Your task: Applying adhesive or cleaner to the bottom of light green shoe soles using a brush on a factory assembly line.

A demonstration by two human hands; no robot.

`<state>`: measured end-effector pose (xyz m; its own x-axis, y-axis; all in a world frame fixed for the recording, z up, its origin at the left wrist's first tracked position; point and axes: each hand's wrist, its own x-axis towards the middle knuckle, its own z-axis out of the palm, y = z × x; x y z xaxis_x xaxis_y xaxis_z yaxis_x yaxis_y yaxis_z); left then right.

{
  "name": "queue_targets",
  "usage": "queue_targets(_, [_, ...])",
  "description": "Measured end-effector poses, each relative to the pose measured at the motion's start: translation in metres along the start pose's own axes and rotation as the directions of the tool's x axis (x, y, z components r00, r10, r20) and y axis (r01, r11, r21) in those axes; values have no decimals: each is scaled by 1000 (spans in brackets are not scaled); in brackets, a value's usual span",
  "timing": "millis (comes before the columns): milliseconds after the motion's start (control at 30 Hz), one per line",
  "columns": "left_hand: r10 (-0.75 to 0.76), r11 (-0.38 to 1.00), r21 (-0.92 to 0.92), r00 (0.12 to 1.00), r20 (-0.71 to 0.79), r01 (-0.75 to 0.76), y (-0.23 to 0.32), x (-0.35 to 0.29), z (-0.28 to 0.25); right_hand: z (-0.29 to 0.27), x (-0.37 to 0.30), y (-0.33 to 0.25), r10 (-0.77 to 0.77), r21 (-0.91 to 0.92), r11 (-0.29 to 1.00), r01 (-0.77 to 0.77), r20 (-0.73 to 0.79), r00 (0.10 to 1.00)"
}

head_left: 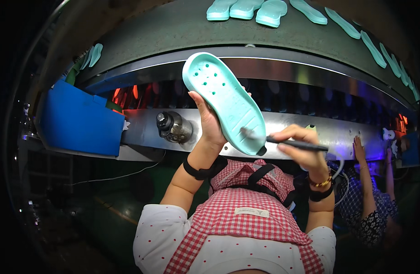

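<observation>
A mint-green shoe sole (pixel 224 99) is held tilted in front of me, its hollow inner side facing up. My left hand (pixel 210 122) is closed on its left edge, the thumb showing and the other fingers mostly hidden beneath. Several dark green dots mark the upper end of the sole, and ridges cross the lower end. Gripped in my right hand (pixel 302 142) is a brush (pixel 306 145) with a black handle. Its blurred bristle tip lies over the ridged lower end of the sole; whether it touches cannot be made out.
Beyond the metal ledge (pixel 141 125) runs a conveyor belt (pixel 173 34) carrying several mint-green soles (pixel 270 13). A dark-capped bottle (pixel 174 128) stands left of my left hand. Farther left is a blue panel (pixel 82 121). A co-worker's arm (pixel 366 182) reaches in at the right.
</observation>
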<state>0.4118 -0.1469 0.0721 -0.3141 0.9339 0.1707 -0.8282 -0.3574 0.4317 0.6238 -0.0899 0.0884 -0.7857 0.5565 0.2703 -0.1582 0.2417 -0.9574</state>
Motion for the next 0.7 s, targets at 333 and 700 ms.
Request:
queue_targets(333, [-65,991,-106,989,132,79,18,8,-8,20,6,10,121,490,867,-84,-44,992])
queue_targets(700, [-213,974,-57,974,77,218,-6,-21,7,31,6,-12,174,379,916,-132,-78,982])
